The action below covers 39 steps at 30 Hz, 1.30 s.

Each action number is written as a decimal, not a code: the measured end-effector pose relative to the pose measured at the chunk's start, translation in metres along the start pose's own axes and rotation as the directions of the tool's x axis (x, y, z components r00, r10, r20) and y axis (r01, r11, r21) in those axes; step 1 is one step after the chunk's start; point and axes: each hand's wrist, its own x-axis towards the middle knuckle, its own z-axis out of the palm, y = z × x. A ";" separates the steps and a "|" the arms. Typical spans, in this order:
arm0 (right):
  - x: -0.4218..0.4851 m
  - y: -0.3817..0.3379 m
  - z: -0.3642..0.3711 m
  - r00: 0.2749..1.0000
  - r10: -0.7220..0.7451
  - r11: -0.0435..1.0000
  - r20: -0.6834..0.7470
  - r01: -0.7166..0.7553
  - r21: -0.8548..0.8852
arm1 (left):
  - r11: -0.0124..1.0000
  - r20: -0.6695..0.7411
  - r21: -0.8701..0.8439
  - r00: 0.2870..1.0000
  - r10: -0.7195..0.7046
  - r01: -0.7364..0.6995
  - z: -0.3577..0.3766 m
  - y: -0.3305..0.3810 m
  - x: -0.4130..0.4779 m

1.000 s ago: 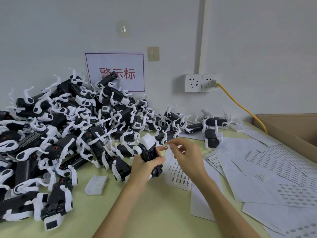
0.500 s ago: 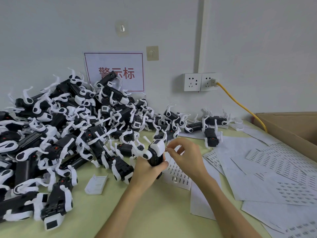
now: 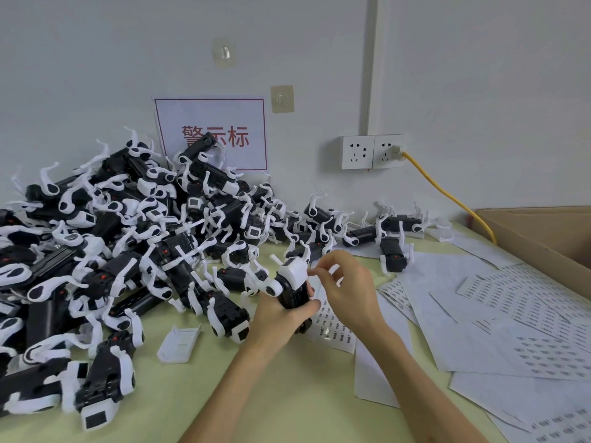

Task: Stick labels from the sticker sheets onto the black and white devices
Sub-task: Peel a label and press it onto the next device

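Black and white device (image 3: 292, 282) held in both my hands, just off the right edge of the pile (image 3: 128, 251).

My left hand (image 3: 278, 318) wraps the black body with the fingers curled fully round it. It holds the device upright above the bench (image 3: 256, 394), white head on top. My right hand (image 3: 345, 289) has its thumb and forefinger pinched on the edge of that white head, and its other fingers are loosely curled. Whether a label sits under the fingertips is too small for me to tell. Sticker sheets (image 3: 479, 314) lie spread flat on the bench to the right of the pile. A loose white cover (image 3: 179, 343) lies just in front of the pile, and a cardboard box (image 3: 543, 231) stands far to its right.
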 end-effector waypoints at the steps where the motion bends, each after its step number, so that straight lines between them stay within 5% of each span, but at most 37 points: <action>1: 0.000 0.000 0.001 1.000 -0.001 1.000 0.000 0.001 0.009 | 0.999 0.004 -0.036 1.000 -0.014 0.014 0.000 0.000 0.000; 7: -0.001 -0.006 -0.003 0.986 0.087 0.983 -0.139 -0.063 0.171 | 0.994 -0.002 -0.068 0.996 -0.084 0.083 -0.004 0.001 0.004; 10: 0.000 -0.010 -0.008 0.983 0.183 0.914 0.016 -0.176 0.365 | 0.988 -0.009 -0.111 0.994 -0.109 0.108 -0.005 0.005 0.004; 17: -0.005 -0.015 -0.001 0.959 0.103 0.896 0.264 -0.205 0.395 | 0.990 -0.061 -0.135 0.998 0.017 -0.025 -0.008 0.011 0.002; 23: -0.012 -0.017 0.004 0.919 0.033 0.935 0.393 -0.167 0.312 | 0.945 -0.209 -0.312 0.963 -0.169 0.098 -0.008 0.004 0.006; 34: -0.009 -0.016 0.007 0.943 0.063 0.910 0.328 -0.189 0.368 | 0.851 0.002 -0.511 0.990 -0.139 0.120 -0.009 0.010 0.009; 39: -0.005 -0.013 0.009 0.943 0.149 0.817 0.297 -0.286 0.501 | 0.898 0.093 -0.414 0.988 -0.121 0.149 -0.011 0.012 0.008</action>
